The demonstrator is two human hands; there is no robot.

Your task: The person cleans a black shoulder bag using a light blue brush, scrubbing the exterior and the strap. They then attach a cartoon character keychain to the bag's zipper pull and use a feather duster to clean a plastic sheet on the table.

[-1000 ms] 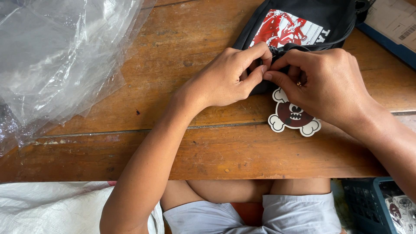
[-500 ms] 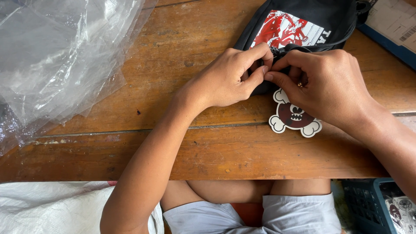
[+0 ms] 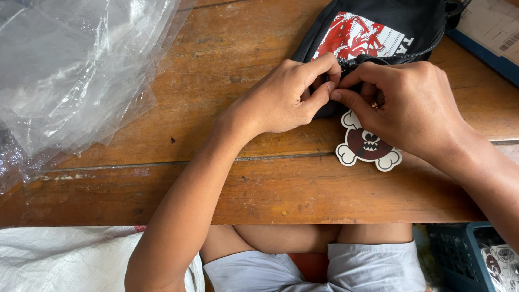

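A black fabric pouch point(image 3: 378, 32) with a red and white print lies in the upper right of the frame on the wooden worktop point(image 3: 216, 178). Both hands meet at its lower edge, at the zipper end. The left hand point(image 3: 286, 97) comes in from below the centre, thumb and forefinger pinched narrow on the pouch's edge. The right hand point(image 3: 405, 103) comes in from the right, fingers curled and pinched tight on the same spot, fingertips touching those of the left; exactly what small part they grip is hidden by the fingers. Just below the right hand, partly under it, a bone-shaped tag point(image 3: 367, 148) in white and dark red with a toothy cartoon face lies flat on the worktop. A heap of crumpled clear plastic wrap point(image 3: 70, 70) fills the upper left. A blue-edged box point(image 3: 486, 38) sits in the upper right corner, and a dark blue crate point(image 3: 459, 254) shows at the lower right, below the worktop's edge.
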